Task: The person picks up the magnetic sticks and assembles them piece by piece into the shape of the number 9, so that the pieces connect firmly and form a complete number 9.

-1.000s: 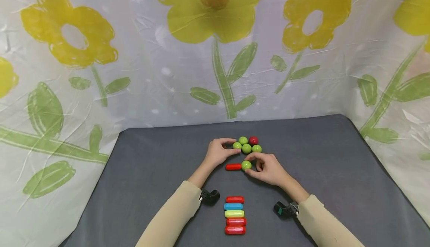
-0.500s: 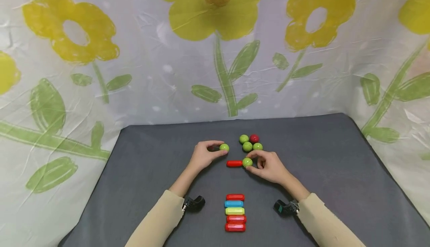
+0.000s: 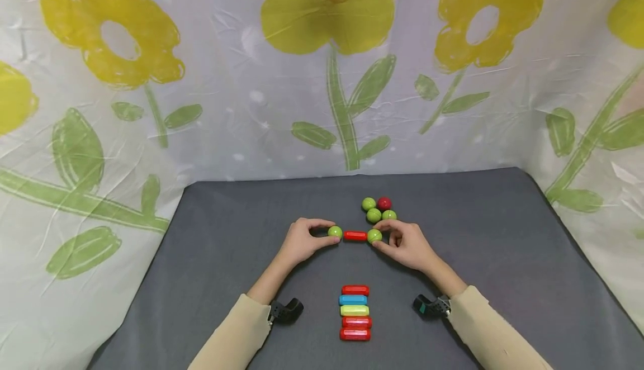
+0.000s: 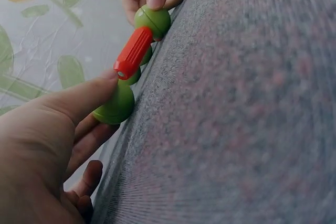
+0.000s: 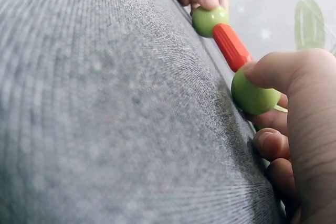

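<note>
Between thumb and fingers, my left hand [image 3: 302, 241] pinches a green ball [image 3: 335, 232] just left of a red rod [image 3: 355, 236]. A narrow gap shows between that ball and the rod in the head view. At the rod's other end, my right hand [image 3: 410, 245] pinches a second green ball [image 3: 374, 236], which touches the rod. The left wrist view shows a small pale disc in the end of the ridged red rod [image 4: 133, 53]. In the right wrist view the thumb lies over the near green ball [image 5: 254, 94].
Behind the right hand sits a cluster of several green balls [image 3: 373, 215] and one red ball [image 3: 384, 203]. Closer to the person, red, blue [image 3: 353, 300] and yellow-green [image 3: 354, 311] rods lie stacked in a column. A flowered cloth [image 3: 251, 135] hangs behind the grey table [image 3: 241, 213].
My left hand has taken a green ball from the cluster, carried it left, then brought it down beside the rod's left end. My right hand keeps its ball and rod, now slightly farther back.
</note>
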The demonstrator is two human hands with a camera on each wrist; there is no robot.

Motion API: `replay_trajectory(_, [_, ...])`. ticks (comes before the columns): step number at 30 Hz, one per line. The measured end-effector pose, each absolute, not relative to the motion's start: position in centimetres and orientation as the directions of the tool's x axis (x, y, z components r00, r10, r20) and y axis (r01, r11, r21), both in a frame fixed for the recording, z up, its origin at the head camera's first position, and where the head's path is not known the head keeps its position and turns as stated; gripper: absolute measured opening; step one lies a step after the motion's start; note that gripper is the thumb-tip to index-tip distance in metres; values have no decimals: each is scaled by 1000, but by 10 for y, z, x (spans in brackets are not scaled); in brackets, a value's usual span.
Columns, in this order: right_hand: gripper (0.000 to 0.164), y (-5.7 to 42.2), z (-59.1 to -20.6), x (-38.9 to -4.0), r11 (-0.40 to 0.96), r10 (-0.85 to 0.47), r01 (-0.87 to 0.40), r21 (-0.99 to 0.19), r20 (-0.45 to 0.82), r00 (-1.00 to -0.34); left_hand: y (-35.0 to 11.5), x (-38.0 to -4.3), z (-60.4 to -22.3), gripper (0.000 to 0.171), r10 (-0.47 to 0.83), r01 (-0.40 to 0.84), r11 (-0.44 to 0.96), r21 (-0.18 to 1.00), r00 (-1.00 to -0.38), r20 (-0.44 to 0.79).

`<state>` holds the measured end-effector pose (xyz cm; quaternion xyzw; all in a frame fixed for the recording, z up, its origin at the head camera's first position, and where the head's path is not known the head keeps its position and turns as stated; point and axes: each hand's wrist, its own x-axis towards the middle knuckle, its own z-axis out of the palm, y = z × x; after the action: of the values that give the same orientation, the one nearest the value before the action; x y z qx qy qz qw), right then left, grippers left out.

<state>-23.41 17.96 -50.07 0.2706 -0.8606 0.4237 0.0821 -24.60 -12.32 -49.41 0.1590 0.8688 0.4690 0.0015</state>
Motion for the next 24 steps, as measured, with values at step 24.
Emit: replay_trajectory(24, [27,181,-499,-236,496,-412,-552,-670,379,-829,-124,-235,-470,44,234,287,503,815,-953,191])
